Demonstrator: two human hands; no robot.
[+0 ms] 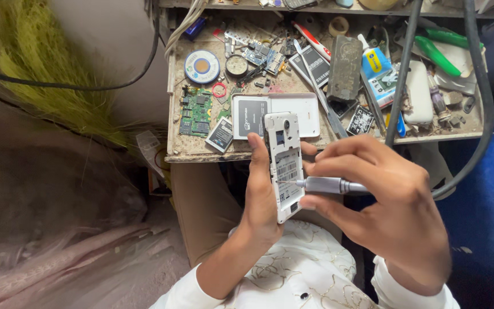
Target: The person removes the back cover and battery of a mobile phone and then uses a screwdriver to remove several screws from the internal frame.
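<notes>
At frame centre, the left hand (261, 197) grips an opened phone (283, 166) while the right hand (390, 212) pinches a screwdriver (321, 184) against it; unsupported in mid-air, the tip might slip and gouge the board.

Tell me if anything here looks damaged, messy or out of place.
The white phone in the left hand has its back cover off, with its insides bared to the screwdriver in the right hand. The worn, grimy tray behind is strewn with loose batteries, a green circuit board and small parts.
</notes>
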